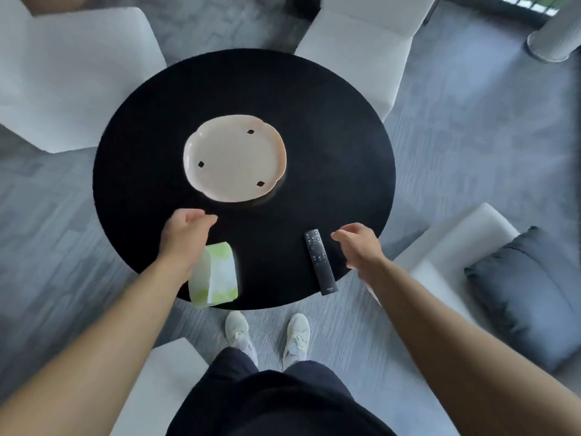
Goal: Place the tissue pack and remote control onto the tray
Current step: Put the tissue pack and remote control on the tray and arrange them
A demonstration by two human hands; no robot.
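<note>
Tray [234, 158], pale w/ scalloped rim, sits mid-table on round black table [330, 136]; nothing in it, only 3 small dark marks on its face. Tissue pack [218, 276], green/white, lies at near table edge, partly under left forearm. Remote control [320, 261], black, lies near edge too, its near end about at the rim. Left hand [185, 229] hovers between tray & tissue pack, fingers loosely curled, holding nothing. Right hand [358, 243] just beside remote, open, empty. Bare table right of tray. Grey carpet [471, 152], white chairs [72, 77] around, dark cushion [528, 294] at right.
</note>
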